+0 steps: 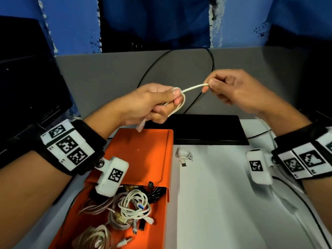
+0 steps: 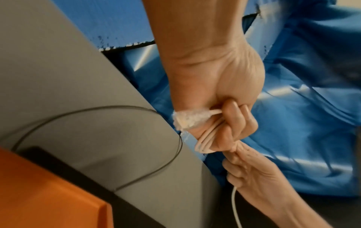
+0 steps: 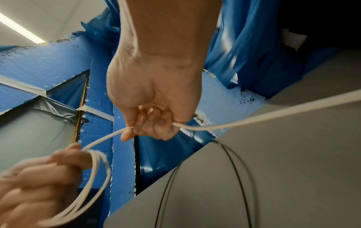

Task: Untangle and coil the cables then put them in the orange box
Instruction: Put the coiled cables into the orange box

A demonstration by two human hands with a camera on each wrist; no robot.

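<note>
Head view: left hand (image 1: 149, 103) above far end of orange box (image 1: 143, 153), fingers curled round loops of white cable (image 1: 193, 87); right hand (image 1: 231, 88) farther right of box pinches cable strand – short span between hands. Coiled cables (image 1: 133, 207) inside box near end; small white coil (image 1: 184, 153) on table just right of box

Left wrist view: left hand (image 2: 228, 117) fisted on cable loops (image 2: 205, 143), box corner (image 2: 48, 192) lower left

Right wrist view: right hand (image 3: 154, 111) pinching strand (image 3: 224, 121) – box not seen

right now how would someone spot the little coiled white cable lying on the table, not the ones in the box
Find the orange box at the table's left. Just past its right edge, on the white table and in front of the flat black slab, lies the small white cable. It alone lies coiled outside the box, untouched by either hand.
</note>
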